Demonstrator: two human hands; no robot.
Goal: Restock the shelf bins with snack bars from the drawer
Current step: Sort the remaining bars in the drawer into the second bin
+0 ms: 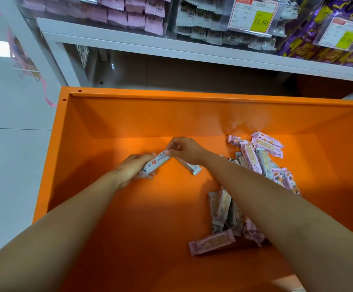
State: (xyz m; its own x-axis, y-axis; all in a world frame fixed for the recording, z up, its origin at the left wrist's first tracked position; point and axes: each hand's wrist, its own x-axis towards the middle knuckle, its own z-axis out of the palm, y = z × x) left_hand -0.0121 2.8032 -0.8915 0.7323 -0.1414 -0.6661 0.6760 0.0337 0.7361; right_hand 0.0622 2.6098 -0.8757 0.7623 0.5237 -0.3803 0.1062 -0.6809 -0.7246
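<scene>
Both my hands reach into the open orange drawer point(112, 218). My left hand point(132, 168) grips a few pale snack bars point(155, 162) in the drawer's middle. My right hand point(185, 149) pinches the upper end of one of those bars, and another bar point(190, 167) sticks out below its palm. Several pink and grey snack bars point(261, 159) lie piled along the drawer's right side, partly hidden by my right forearm. One pink bar point(212, 243) lies alone nearer to me. The clear shelf bins above hold pink packets point(129, 15) and white packets point(200, 24).
A white shelf ledge point(171, 46) runs above the drawer. Purple-and-yellow packets point(314, 39) fill the bin at top right. Price labels point(255, 15) hang on the bin fronts. Pale floor tiles point(9, 154) lie to the left of the drawer.
</scene>
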